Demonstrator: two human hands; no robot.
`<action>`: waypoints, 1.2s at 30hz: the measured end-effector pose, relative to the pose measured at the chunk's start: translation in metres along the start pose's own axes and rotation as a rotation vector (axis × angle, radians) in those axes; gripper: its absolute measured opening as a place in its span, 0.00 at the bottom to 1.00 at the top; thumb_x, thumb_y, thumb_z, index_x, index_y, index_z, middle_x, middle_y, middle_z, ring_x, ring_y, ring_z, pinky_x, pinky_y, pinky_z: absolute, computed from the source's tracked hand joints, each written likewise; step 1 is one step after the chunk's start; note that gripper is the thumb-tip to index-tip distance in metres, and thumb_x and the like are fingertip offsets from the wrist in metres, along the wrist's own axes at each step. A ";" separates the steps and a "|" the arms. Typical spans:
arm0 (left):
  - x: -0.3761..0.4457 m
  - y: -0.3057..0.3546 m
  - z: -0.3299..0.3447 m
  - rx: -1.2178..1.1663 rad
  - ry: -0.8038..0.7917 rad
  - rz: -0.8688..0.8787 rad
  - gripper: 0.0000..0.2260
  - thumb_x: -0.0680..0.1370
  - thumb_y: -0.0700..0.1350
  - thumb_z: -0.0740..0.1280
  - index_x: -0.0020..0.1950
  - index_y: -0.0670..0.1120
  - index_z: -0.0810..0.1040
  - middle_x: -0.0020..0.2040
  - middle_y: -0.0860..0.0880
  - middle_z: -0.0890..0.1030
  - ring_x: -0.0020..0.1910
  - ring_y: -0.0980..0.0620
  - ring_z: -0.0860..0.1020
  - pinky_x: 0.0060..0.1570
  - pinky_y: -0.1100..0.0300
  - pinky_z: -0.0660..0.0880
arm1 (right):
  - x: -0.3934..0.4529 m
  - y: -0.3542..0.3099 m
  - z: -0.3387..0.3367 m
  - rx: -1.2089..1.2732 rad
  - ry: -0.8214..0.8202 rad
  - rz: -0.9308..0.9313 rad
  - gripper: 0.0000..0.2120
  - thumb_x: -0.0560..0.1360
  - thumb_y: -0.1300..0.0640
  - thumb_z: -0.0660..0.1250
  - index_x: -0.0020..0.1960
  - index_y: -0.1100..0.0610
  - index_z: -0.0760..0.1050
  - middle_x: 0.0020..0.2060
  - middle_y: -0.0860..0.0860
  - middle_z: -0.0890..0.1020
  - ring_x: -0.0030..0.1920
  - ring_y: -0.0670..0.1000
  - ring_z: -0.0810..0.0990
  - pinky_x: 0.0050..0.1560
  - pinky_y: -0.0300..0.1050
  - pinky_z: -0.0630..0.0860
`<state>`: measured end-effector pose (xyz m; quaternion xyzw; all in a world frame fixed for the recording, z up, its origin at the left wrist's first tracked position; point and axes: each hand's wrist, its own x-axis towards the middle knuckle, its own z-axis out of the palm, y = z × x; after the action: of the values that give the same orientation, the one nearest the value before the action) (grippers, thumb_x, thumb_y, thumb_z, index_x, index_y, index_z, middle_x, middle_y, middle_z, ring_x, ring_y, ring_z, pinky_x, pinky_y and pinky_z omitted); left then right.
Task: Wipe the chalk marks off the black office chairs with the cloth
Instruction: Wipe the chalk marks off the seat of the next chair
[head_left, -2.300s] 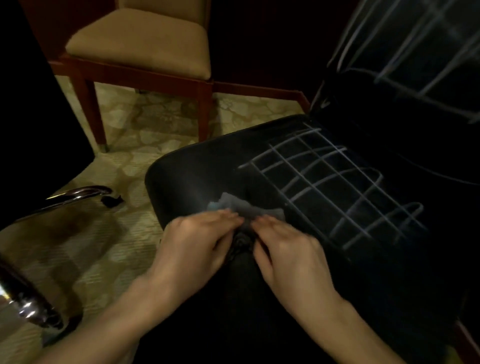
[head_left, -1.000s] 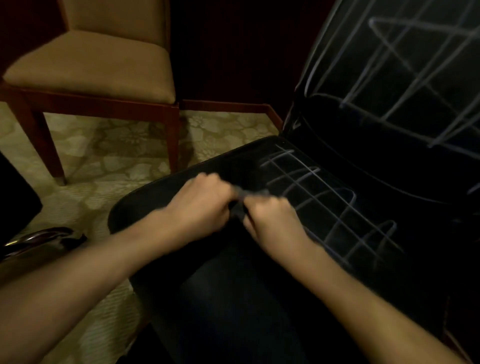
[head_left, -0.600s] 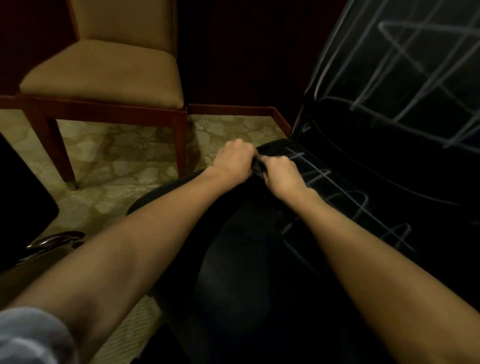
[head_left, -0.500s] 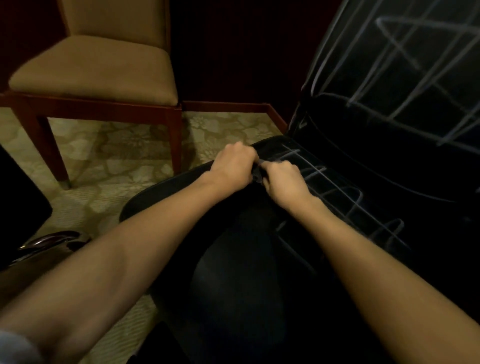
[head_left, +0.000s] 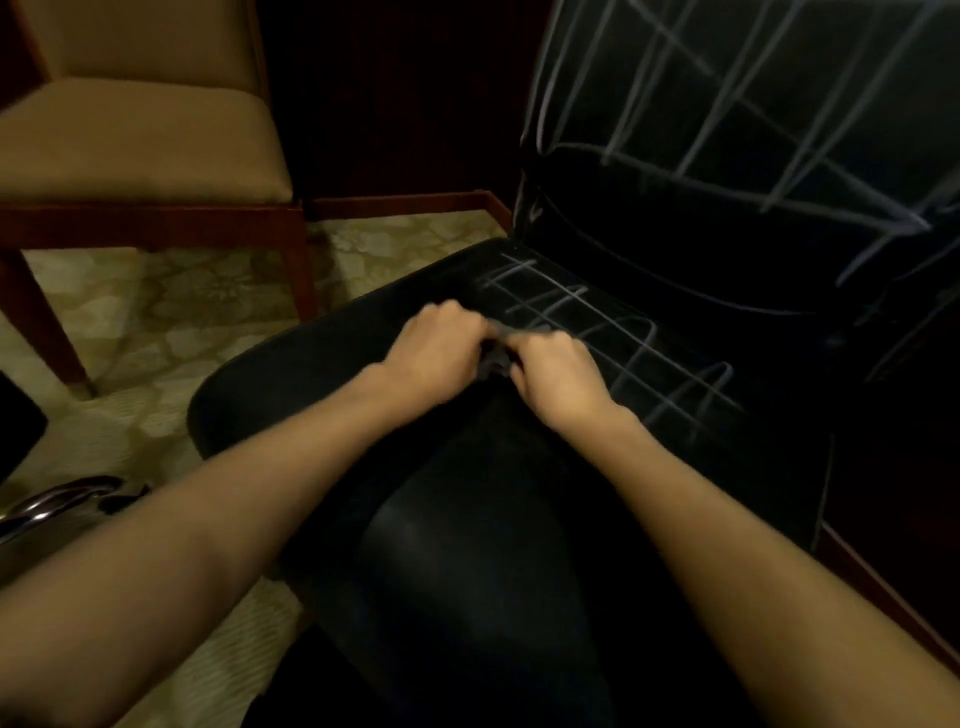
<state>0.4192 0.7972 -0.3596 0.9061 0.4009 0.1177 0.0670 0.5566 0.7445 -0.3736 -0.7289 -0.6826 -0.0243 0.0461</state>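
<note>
Two hands: both are pressing down side by side on the seat, fingers curled around one dark bunched cloth (head_left: 493, 358) that is showing in the gap between them
Left hand (head_left: 434, 351): is gripping the cloth's left part, knuckles up, slightly blurred
Right hand (head_left: 558, 371): is gripping the cloth's right part, lying just at the near edge of the chalk grid
Black office chair (head_left: 311, 364): its seat is bearing both hands and the cloth
Chalk marks (head_left: 613, 332): pale crossed lines are covering the seat beyond the right hand, and more are running over the backrest
Wooden chair (head_left: 156, 135): tan cushion, standing on patterned carpet (head_left: 156, 322) to the left
Chrome bar (head_left: 57, 506): is gleaming at lower left
</note>
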 end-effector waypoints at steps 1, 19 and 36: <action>0.010 -0.001 0.001 -0.007 0.006 -0.018 0.16 0.79 0.43 0.66 0.66 0.54 0.79 0.57 0.45 0.82 0.56 0.44 0.80 0.53 0.51 0.76 | 0.005 -0.001 0.001 0.003 0.016 0.019 0.12 0.78 0.58 0.63 0.60 0.54 0.78 0.51 0.56 0.82 0.51 0.58 0.82 0.52 0.54 0.78; 0.030 0.108 0.036 -0.070 -0.040 0.234 0.10 0.77 0.45 0.68 0.58 0.51 0.82 0.51 0.44 0.82 0.52 0.42 0.80 0.49 0.49 0.78 | -0.083 0.075 -0.015 -0.078 0.038 0.355 0.13 0.79 0.56 0.60 0.61 0.53 0.77 0.52 0.58 0.82 0.52 0.61 0.81 0.48 0.52 0.76; 0.076 0.164 0.047 0.026 -0.092 0.318 0.13 0.78 0.43 0.66 0.62 0.51 0.81 0.54 0.42 0.81 0.55 0.38 0.79 0.50 0.49 0.75 | -0.084 0.134 -0.015 -0.064 0.056 0.505 0.15 0.79 0.56 0.60 0.64 0.54 0.76 0.55 0.61 0.80 0.55 0.64 0.80 0.50 0.52 0.75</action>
<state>0.5976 0.7421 -0.3570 0.9632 0.2507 0.0802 0.0540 0.6852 0.6512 -0.3713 -0.8764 -0.4763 -0.0538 0.0467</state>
